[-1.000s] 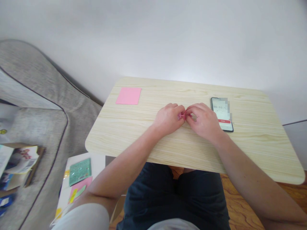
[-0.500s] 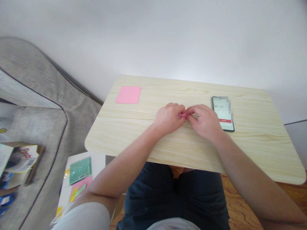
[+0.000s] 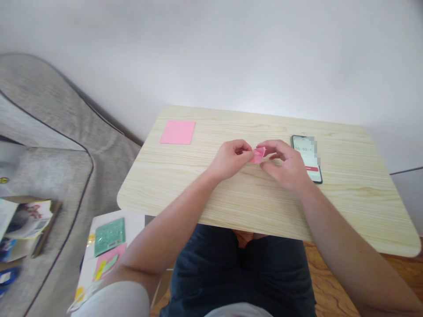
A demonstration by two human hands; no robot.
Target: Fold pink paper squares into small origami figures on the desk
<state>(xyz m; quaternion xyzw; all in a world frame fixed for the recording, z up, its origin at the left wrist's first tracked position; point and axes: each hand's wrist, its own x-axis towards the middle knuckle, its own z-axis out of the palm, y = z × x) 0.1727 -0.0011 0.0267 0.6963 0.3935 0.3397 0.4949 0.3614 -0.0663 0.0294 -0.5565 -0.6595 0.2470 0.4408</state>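
A small folded piece of pink paper (image 3: 258,155) is held over the middle of the wooden table. My left hand (image 3: 231,159) pinches its left side between thumb and forefinger. Around its right side is my right hand (image 3: 284,164), with thumb and fingers spread apart. The right forefinger's tip lies at the paper's upper edge; whether it touches is hard to tell. Creases show on the paper, but its full folded shape is too small to make out.
A flat pink paper square (image 3: 177,132) lies at the table's (image 3: 158,185) back left. Close to my right hand lies a phone (image 3: 306,158) showing a timer. Below left, a white surface holds a green packet (image 3: 110,237); a grey sofa (image 3: 59,171) stands beyond.
My right thumb and fingers have spread apart from their pinch. The pink paper, earlier bunched narrow between both hands, now shows a wider, flatter face.
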